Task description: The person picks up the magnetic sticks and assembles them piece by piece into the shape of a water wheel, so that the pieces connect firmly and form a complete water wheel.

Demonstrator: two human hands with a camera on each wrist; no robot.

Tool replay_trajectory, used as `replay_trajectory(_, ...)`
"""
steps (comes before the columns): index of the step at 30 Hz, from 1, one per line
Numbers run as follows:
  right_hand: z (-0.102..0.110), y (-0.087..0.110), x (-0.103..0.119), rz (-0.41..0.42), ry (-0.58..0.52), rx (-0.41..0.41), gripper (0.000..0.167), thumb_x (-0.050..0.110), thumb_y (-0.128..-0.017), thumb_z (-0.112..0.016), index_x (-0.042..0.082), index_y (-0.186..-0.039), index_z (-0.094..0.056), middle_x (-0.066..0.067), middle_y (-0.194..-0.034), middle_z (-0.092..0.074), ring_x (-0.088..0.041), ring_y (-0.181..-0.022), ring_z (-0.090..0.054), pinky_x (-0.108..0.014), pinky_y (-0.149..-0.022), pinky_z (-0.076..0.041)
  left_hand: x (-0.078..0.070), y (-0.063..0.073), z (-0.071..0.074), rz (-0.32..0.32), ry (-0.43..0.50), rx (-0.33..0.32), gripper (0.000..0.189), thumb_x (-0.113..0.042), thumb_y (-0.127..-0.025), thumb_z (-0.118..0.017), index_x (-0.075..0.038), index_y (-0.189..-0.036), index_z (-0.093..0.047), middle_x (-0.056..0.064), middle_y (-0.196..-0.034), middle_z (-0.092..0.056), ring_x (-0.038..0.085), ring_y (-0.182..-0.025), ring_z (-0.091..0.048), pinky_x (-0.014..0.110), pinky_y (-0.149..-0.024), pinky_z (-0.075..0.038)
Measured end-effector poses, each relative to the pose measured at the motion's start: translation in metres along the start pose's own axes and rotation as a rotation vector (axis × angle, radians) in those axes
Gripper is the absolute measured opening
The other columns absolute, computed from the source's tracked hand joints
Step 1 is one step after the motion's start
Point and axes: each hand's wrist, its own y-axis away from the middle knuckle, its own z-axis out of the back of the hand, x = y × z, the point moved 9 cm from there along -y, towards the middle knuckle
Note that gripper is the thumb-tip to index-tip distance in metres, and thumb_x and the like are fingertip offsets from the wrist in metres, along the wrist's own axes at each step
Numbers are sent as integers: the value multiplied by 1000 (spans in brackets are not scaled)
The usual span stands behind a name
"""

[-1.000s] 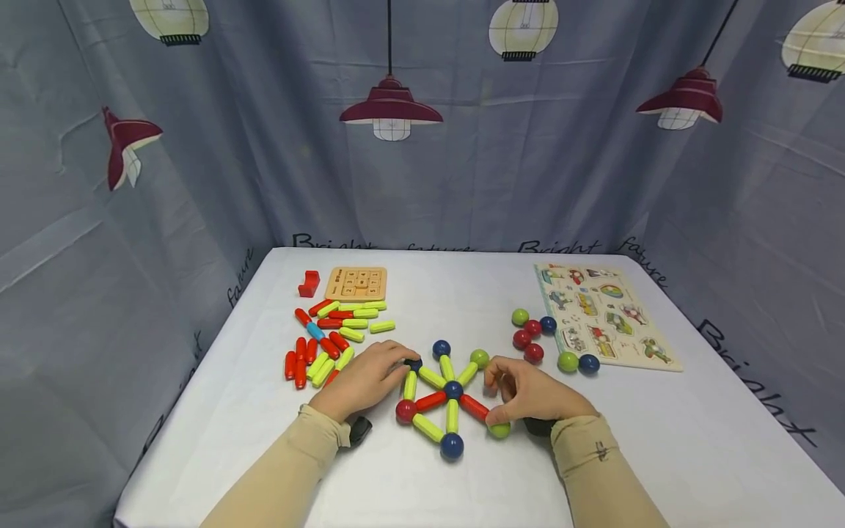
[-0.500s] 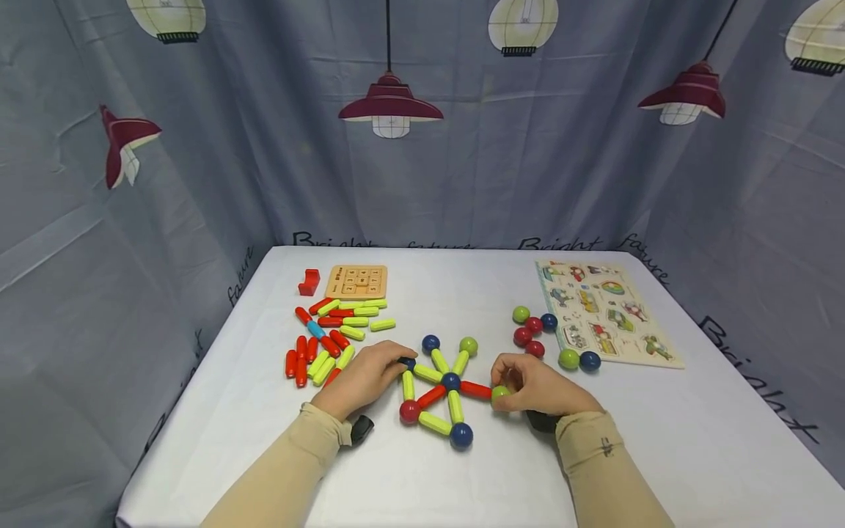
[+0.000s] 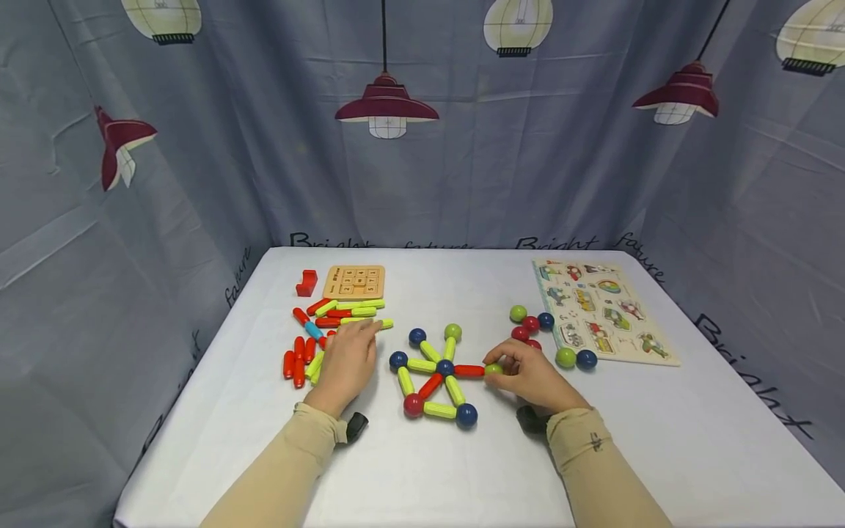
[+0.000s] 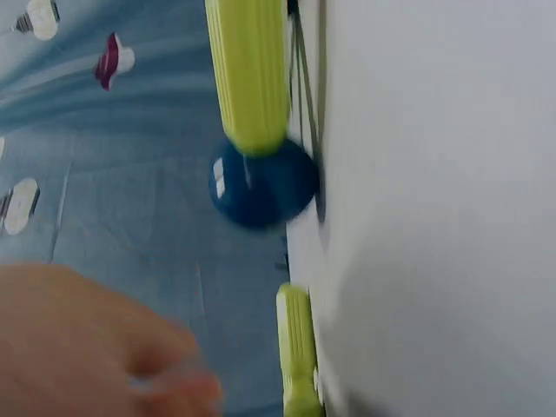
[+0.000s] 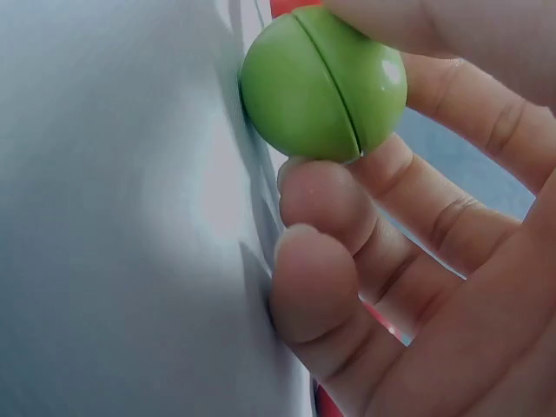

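In the middle of the table lies a flat figure of balls and magnetic sticks, with spokes around a central blue ball. A red ball joins two of its sticks at the lower left. My right hand grips the green ball at the end of a red stick, thumb and fingers around it. Away from the figure, my left hand reaches over the loose sticks, its fingers fairly straight; in the left wrist view it is blurred. Whether it touches the yellow-green stick I cannot tell.
Loose red and yellow-green sticks lie at the left, partly hidden by my left hand. Behind them are a wooden number puzzle and a red block. Several loose balls and a picture board are at the right.
My left hand has let go of the figure's left blue ball and moved up and left to the sticks. The figure has turned counterclockwise, my right hand moving up with the green ball.
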Motion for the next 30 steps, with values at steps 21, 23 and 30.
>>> replay_trajectory(21,1,3,1,-23,-16,2,24,19,-85,-86,22,-105,-73,-1,-97,-63,-21,-80,-55,-28,-63,-47,26,-12,0,131,43,-27,27,-22,-92,-79,-15,-118,-75,8,-114,-69,28,-101,-59,41,-86,-44)
replay_trajectory(23,1,3,0,-27,-22,-1,24,19,-84,-86,22,-104,-73,-1,-97,-63,-21,-80,-55,-27,-63,-47,23,-12,1,135,182,-41,30,-24,-93,-78,-14,-121,-74,6,-113,-70,25,-101,-63,38,-88,-51)
replay_trajectory(30,-2,2,-1,-17,-19,6,24,18,-86,-85,21,-106,-73,1,-99,-64,-21,-82,-56,-27,-66,-49,7,-14,-4,214,528,25,27,-18,-92,-76,-13,-119,-76,4,-109,-76,20,-98,-71,36,-86,-60)
